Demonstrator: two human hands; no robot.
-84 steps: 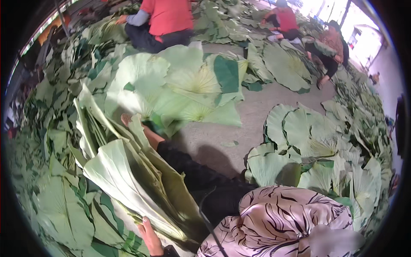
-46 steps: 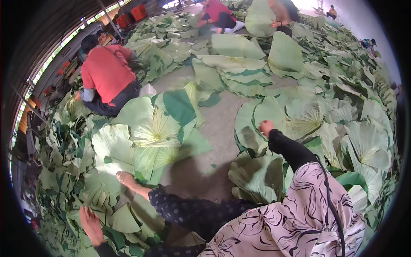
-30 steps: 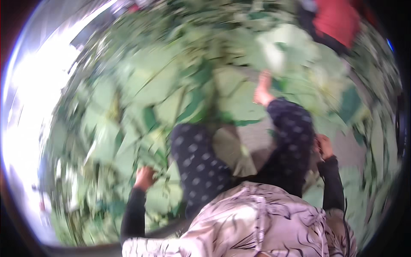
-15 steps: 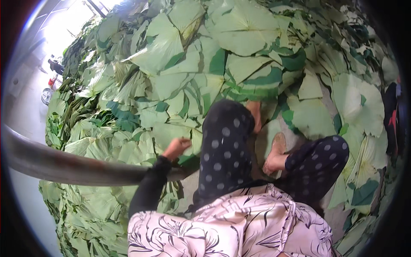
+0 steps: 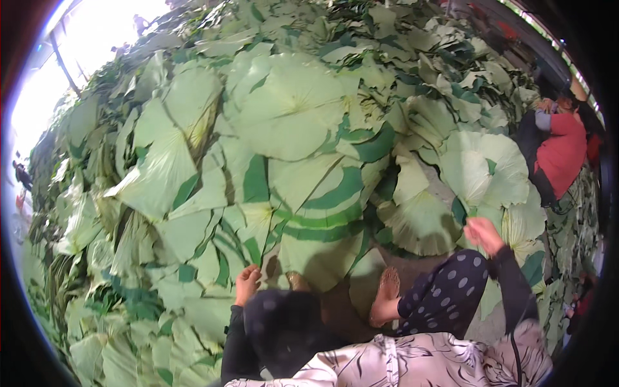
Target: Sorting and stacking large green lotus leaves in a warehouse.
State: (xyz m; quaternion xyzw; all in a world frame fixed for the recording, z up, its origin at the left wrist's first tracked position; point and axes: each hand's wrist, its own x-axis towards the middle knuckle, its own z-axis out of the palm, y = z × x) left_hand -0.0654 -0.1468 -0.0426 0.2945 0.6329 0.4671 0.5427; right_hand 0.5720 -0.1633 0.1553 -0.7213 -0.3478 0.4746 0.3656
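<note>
Large, pale green lotus leaves, some with dark green undersides turned up, overlap in front of me. My left hand (image 5: 248,284) is closed beside my left knee, with its fingertips by the pointed tip of a green leaf strip (image 5: 253,250). On the right, my right hand (image 5: 482,233) pinches at the lower edge of a wide pale lotus leaf (image 5: 474,171); what is between its fingers is too small to make out. Another broad lotus leaf (image 5: 319,255) lies before my feet, with a brighter green band (image 5: 322,222) along its far edge.
My bare right foot (image 5: 387,297) rests on the grey floor between the leaves. A person in a red top (image 5: 562,151) sits or crouches among leaves at the far right. More heaped leaves (image 5: 412,39) reach the back, and bright light enters at upper left.
The view has shifted, bringing my right hand and the person in red into sight. My left hand has moved lower in the picture. The metal bar at left is out of view.
</note>
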